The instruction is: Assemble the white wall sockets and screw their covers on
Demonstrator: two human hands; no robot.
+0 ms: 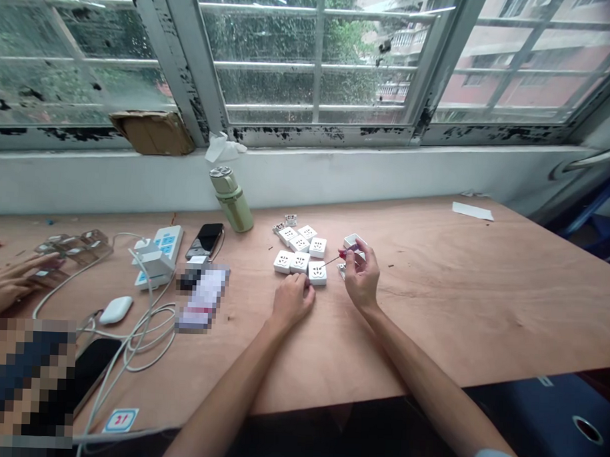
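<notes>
Right hand (361, 276): grasping a small red-handled screwdriver (349, 251) in the fingertips, shaft pointing left toward the socket modules. An open white plastic housing (354, 244) sits just beyond the fingers.

Left hand (292, 303): fingers curled, tips touching the nearest white socket module (317, 273). Cannot tell whether it is gripping.

Socket modules: 7 counted, faces up, in a tight cluster on the table (433, 293), with no brand legible. Beyond them are 2 small loose parts (284, 224), too small to identify.

Left on the table: a white power strip (167, 245) with a white plug block (154, 263), 2 black smartphones (206, 240) (97, 362), a white earbud case (116, 310), coiled white cables (148, 336), and a sticker (121, 420) reading "21". A blurred item (202, 298) lies between the strip and the left hand.

Far left: another person's hand (13, 281) beside clear plastic trays (73, 247).

Far edge: a pale green flask (230, 199), standing upright. A white paper strip (473, 211) lies far right.
</notes>
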